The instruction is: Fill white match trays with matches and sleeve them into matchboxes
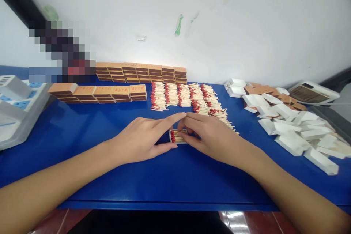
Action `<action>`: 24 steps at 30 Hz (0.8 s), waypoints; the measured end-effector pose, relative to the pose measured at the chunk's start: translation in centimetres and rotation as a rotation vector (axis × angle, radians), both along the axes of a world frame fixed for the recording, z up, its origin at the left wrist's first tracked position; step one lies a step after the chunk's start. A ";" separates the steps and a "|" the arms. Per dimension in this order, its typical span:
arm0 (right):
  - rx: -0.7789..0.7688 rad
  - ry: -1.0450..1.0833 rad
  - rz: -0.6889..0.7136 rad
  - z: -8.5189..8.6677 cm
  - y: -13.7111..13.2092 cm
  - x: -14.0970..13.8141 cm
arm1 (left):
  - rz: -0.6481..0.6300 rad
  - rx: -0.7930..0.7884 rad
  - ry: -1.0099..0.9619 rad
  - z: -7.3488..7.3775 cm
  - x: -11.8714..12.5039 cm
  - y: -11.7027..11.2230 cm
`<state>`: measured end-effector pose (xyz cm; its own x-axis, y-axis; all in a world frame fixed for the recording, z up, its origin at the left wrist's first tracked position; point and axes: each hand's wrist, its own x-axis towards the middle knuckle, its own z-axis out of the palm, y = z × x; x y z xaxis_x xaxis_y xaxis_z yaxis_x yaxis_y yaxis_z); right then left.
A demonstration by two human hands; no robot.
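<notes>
On the blue table point(82, 128) a small white matchbox tray point(177, 136) lies between my hands, filled with red-tipped matches. My left hand point(144, 138) curves round the tray's left end, thumb below it and forefinger stretched over its top edge. My right hand point(208, 133) rests on the tray's right end, fingers pressed onto the matches. Just behind the hands lie rows of loose red-tipped matches point(186, 96).
Stacks of closed brown matchboxes point(101, 93) stand at the left, with more stacked matchboxes point(142, 72) along the white wall. A heap of empty white trays point(296, 128) lies at the right. A grey device point(16, 109) sits at the far left, another device point(312, 93) at far right.
</notes>
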<state>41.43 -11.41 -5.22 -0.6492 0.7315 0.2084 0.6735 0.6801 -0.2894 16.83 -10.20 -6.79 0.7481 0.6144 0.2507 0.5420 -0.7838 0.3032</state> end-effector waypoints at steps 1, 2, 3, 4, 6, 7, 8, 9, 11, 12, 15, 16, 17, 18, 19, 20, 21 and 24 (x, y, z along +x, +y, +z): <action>0.002 -0.002 -0.003 0.0 0.0 0.0 | 0.001 -0.002 0.000 0.0 0.0 0.0; 0.004 -0.002 -0.002 -0.1 0.0 0.0 | 0.002 -0.003 0.001 0.0 0.0 0.0; 0.003 -0.003 0.000 -0.2 0.0 0.0 | 0.001 -0.002 0.002 0.0 -0.1 0.0; 0.001 -0.004 0.003 -0.2 0.0 0.0 | 0.003 0.001 0.003 0.0 -0.1 0.0; -0.005 -0.008 0.010 -0.3 0.0 0.1 | 0.002 0.006 0.009 0.0 -0.1 0.0; -0.010 -0.010 0.015 -0.4 0.1 0.1 | 0.001 0.008 0.012 0.0 -0.1 0.0; -0.017 -0.010 0.020 -0.3 0.1 0.2 | 0.003 0.008 0.016 -0.1 -0.2 0.0; -0.027 -0.007 0.029 -0.3 0.1 0.3 | 0.005 0.009 0.020 -0.1 -0.2 0.1; -0.051 0.007 0.056 0.0 0.0 0.4 | 0.012 0.011 0.029 -0.1 -0.3 0.1; -0.064 0.012 0.069 0.1 0.0 0.5 | 0.015 0.013 0.034 -0.1 -0.3 0.1; -0.081 0.011 0.082 0.7 -0.2 0.6 | 0.019 0.019 0.045 -0.2 -0.5 0.2; -0.077 0.010 0.077 0.8 -0.3 0.6 | 0.020 0.021 0.045 -0.3 -0.5 0.2; -0.069 0.012 0.072 0.8 -0.3 0.6 | 0.022 0.023 0.044 -0.3 -0.5 0.2; -0.060 0.013 0.066 0.8 -0.3 0.6 | 0.023 0.022 0.044 -0.3 -0.5 0.2; -0.052 0.012 0.061 0.8 -0.3 0.6 | 0.024 0.022 0.046 -0.3 -0.5 0.2; -0.048 0.009 0.057 0.7 -0.3 0.5 | 0.024 0.020 0.050 -0.2 -0.5 0.2; -0.048 0.003 0.053 0.6 -0.3 0.5 | 0.026 0.020 0.053 -0.2 -0.5 0.2; -0.069 -0.008 0.036 0.2 0.0 0.4 | 0.032 0.025 0.057 -0.2 -0.3 0.2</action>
<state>41.85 -11.44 -5.04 -0.6768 0.7201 0.1531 0.6513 0.6826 -0.3316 16.48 -10.01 -7.02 0.7418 0.6322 0.2237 0.5826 -0.7727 0.2521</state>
